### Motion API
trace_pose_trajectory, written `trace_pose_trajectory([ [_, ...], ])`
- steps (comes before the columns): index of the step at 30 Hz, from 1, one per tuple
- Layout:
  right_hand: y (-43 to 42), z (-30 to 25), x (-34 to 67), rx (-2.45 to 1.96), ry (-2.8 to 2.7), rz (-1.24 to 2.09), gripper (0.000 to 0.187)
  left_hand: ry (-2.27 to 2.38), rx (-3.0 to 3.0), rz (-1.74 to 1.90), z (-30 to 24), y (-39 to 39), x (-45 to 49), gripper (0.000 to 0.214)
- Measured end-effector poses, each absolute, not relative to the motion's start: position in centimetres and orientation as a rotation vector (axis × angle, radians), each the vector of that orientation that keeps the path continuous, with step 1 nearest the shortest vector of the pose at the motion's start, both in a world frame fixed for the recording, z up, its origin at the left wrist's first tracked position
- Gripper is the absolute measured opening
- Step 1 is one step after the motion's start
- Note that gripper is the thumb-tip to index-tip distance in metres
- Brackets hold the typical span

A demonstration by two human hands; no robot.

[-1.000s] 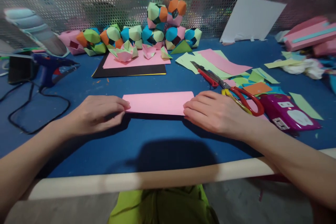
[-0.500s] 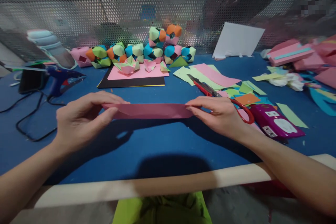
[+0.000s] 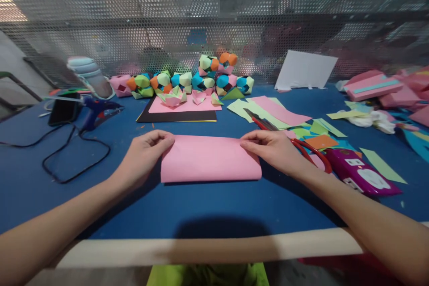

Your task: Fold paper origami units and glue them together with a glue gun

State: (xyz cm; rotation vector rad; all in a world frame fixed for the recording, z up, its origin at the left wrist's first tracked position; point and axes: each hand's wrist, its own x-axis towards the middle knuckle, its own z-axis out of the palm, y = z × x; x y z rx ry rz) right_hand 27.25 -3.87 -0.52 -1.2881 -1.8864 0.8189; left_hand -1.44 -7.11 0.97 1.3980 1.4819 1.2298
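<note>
Over blue tabletop (image 3: 208, 199) at frame centre, holding a folded rectangular pink paper sheet (image 3: 211, 161) by its upper edge, pinched thumb-to-finger in bare left hand (image 3: 142, 154) and bare right hand (image 3: 275, 149), with glossy purple plastic socket box (image 3: 363, 176) at right.

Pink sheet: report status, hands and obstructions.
Left hand pinching far left corner; right hand far right. Pink sheet bent over, rounded edge nearest person. Red-handled scissors just beyond right hand, clear of sheet.

Pale bottle (image 3: 92, 78) at back left, behind blue glue gun (image 3: 90, 115) and looping black cord (image 3: 62, 182). White sheet (image 3: 306, 70) stands before perforated metal panel (image 3: 167, 35). Red-handled scissors (image 3: 328, 164) beside purple socket box (image 3: 363, 174) at right.
</note>
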Motion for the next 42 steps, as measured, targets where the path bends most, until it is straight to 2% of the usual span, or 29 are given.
trace_pose_trajectory([
  [8, -3.4, -1.1, 27.0, -1.321, -1.932, 0.719, 0.019, 1.396, 1.175, 1.197, -0.4, -6.1, -1.2, 0.027],
  [14, -3.0, -1.4, 26.7, -1.310, -1.864, 0.784, 0.019, 1.347, 1.077, 1.211, -1.4, -5.3, -1.3, 0.027],
  [17, -2.9, -1.7, 26.7, -1.336, -1.706, 0.952, 0.023, 1.346, 1.064, 1.229, -1.7, -5.2, -1.3, 0.027],
  [21, -2.7, -2.0, 26.5, -1.237, -1.287, 1.337, 0.039, 1.350, 1.035, 1.275, -1.6, -5.2, -1.3, 0.029],
  [25, -2.6, -2.2, 26.3, -1.161, -1.081, 1.536, 0.036, 1.383, 1.023, 1.275, -1.0, -5.3, -1.1, 0.033],
  [34, -2.7, -2.0, 26.6, -1.232, -1.234, 1.282, 0.037, 1.403, 1.005, 1.229, -0.8, -5.3, -1.1, 0.035],
  [42, -2.9, -1.9, 26.8, -1.237, -1.330, 1.205, 0.037, 1.405, 1.003, 1.223, -0.3, -5.5, -1.1, 0.033],
])
